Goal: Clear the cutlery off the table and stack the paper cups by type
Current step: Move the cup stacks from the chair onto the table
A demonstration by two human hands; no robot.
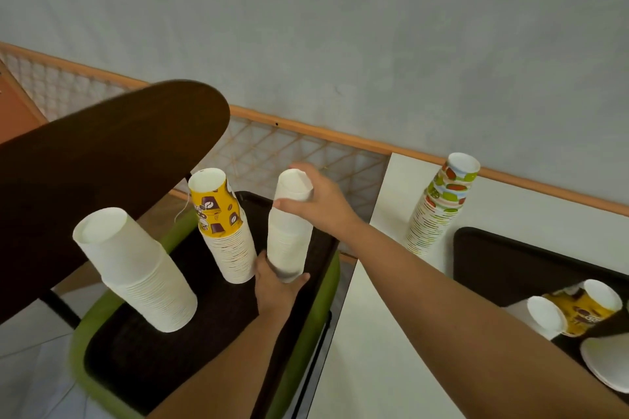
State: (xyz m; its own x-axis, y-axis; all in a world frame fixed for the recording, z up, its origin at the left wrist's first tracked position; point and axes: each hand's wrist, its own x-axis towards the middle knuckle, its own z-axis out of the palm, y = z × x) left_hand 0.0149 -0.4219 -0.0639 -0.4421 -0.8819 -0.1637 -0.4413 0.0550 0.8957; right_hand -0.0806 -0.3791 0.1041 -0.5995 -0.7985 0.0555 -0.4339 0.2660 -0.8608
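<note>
Left grip (275, 287) wraps white stack (289, 238) base, right grip (321, 202) pinches top; best kept plumb, seated on tray (143, 350) beneath.

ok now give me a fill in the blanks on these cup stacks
The right hand grips the ___ of the narrow white stack.
The left hand holds its ___.
The yellow stack stands on a dark ___.
The green-patterned stack stands on the white ___.
Missing: top, bottom, tray, table.
</note>
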